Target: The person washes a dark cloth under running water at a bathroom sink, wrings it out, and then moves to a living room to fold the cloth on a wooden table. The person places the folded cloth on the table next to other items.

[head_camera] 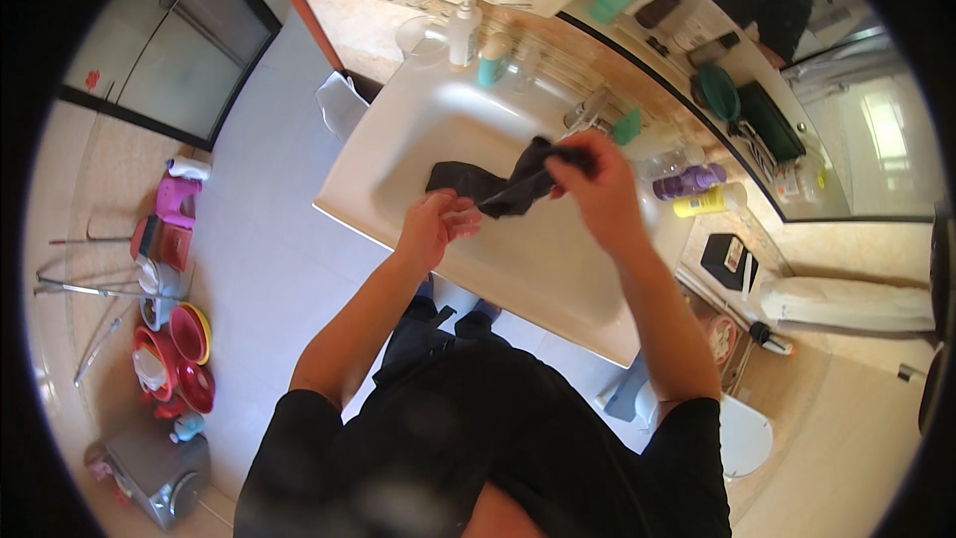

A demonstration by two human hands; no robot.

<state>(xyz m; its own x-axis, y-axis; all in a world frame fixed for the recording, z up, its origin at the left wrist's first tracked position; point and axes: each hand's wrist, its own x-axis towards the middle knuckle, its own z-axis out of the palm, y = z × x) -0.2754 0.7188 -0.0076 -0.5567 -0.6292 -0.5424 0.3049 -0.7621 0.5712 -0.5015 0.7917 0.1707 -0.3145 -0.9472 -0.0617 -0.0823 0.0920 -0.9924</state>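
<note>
A black piece of cloth is stretched and slightly twisted above the basin of a white washbasin. My right hand grips its bunched right end, close to the metal faucet. At the cloth's left part is my left hand, palm turned up with fingers bent and apart; whether it pinches the cloth's edge cannot be told. The lower left end of the cloth hangs over the basin, just beyond the left fingers.
A white pump bottle and a teal-and-beige bottle stand on the basin's back rim. Purple and yellow bottles stand at its right. A mirrored shelf overhangs the back. Red basins line the left wall.
</note>
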